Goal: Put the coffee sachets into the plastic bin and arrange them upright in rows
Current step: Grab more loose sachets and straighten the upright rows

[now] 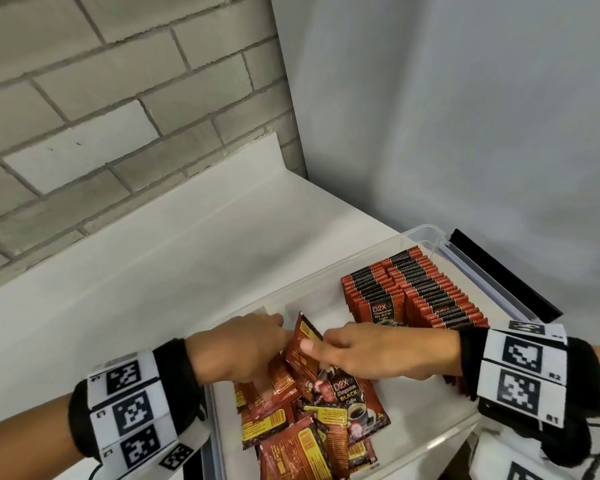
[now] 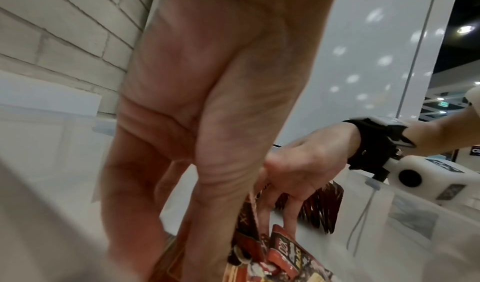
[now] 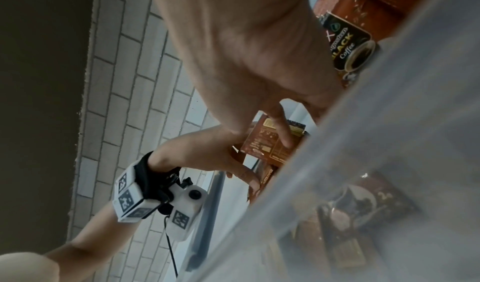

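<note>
Each bare forearm wears a black fabric wristband (image 1: 174, 367) overlaid by a white band of square black-and-white coded markers (image 1: 129, 414), the left ones lettered L1 to L3, the right ones (image 1: 523, 372) R1 and R2. Under the left wrist hangs a white camera housing (image 3: 185, 208) with a round black lens, another marker, black clamps and a thin black cable. The right wrist carries a similar white housing (image 2: 426, 178).
</note>
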The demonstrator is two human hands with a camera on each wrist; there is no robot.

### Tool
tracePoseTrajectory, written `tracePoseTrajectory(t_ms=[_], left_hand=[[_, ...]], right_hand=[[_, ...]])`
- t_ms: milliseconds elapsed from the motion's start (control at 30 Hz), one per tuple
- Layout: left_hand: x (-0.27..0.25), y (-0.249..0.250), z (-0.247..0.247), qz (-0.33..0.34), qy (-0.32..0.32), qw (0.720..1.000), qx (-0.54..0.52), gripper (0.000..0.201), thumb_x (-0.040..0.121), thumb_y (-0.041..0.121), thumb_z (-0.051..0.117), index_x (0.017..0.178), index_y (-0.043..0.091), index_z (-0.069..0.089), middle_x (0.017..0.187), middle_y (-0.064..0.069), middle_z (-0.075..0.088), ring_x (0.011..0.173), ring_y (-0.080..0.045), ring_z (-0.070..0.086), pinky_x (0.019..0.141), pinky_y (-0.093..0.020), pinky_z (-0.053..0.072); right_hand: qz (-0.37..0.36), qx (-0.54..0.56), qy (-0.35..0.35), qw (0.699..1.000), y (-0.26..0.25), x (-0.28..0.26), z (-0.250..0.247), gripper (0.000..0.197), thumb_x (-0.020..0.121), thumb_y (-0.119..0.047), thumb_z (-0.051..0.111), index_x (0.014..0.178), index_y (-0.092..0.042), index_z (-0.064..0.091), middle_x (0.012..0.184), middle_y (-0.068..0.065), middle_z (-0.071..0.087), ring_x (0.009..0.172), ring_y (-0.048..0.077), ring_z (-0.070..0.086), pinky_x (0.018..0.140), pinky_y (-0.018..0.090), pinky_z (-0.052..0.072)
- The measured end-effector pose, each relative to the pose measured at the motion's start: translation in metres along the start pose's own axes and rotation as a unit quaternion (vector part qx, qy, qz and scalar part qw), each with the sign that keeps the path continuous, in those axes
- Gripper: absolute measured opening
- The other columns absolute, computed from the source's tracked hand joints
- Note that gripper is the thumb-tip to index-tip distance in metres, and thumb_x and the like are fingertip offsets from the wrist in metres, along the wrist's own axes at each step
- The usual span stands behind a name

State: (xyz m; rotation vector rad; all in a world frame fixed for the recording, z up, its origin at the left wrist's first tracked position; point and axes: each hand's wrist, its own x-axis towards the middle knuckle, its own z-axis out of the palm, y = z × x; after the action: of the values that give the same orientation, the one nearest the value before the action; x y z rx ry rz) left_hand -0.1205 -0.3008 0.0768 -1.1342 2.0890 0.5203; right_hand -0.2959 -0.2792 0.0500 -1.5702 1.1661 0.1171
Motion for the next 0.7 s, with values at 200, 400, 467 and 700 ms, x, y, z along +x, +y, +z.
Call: tracePoseTrajectory(t_ms=[200, 400, 467, 700], left_hand=[[0.001, -0.002, 0.001, -0.007, -0.025, 0.991, -0.133, 0.074, 0.08, 0.02, 0.075, 0.137, 0.025, 0.029, 0.112, -0.001, 0.063, 0.06, -0.008, 0.058, 0.043, -0.013, 0.042], [-0.002, -0.003, 0.001, -0.018, 0.001, 0.998, -0.067, 0.063, 0.075, 0.034, 0.079, 0.13, 0.02, 0.051, 0.12, 0.001, 0.062, 0.104, -0.017, 0.061, 0.083, -0.026, 0.051], [-0.003, -0.003, 0.002, -0.012, 0.009, 0.998, -0.053, 0.05, 0.076, 0.037, 0.077, 0.12, 0.021, 0.061, 0.114, 0.003, 0.066, 0.099, -0.015, 0.063, 0.078, -0.023, 0.049], [-0.011, -0.012, 0.003, -0.013, -0.023, 0.995, -0.096, 0.043, 0.083, 0.029, 0.072, 0.123, 0.017, 0.06, 0.085, 0.004, 0.065, 0.059, -0.009, 0.054, 0.053, -0.015, 0.042]], right_hand=[[0.01, -0.009, 0.031, 0.999, 0.01, 0.007, 0.003, 0.03, 0.09, -0.027, 0.065, 0.107, -0.014, 0.044, 0.098, 0.001, 0.054, 0.09, 0.014, 0.054, 0.075, 0.027, 0.05], [0.034, 0.136, 0.001, 0.99, 0.002, 0.011, 0.001, 0.055, 0.093, -0.039, 0.058, 0.133, -0.03, 0.022, 0.101, -0.003, 0.057, 0.097, 0.014, 0.059, 0.082, 0.028, 0.05], [0.032, 0.117, -0.005, 0.993, 0.001, 0.011, 0.001, 0.056, 0.09, -0.054, 0.054, 0.136, -0.032, 0.031, 0.125, 0.0, 0.056, 0.118, 0.019, 0.05, 0.101, 0.036, 0.04], [0.051, 0.111, -0.03, 0.992, -0.004, 0.005, 0.002, 0.061, 0.089, -0.07, 0.027, 0.136, -0.034, 0.04, 0.151, 0.0, 0.035, 0.139, 0.027, 0.031, 0.113, 0.051, 0.023]])
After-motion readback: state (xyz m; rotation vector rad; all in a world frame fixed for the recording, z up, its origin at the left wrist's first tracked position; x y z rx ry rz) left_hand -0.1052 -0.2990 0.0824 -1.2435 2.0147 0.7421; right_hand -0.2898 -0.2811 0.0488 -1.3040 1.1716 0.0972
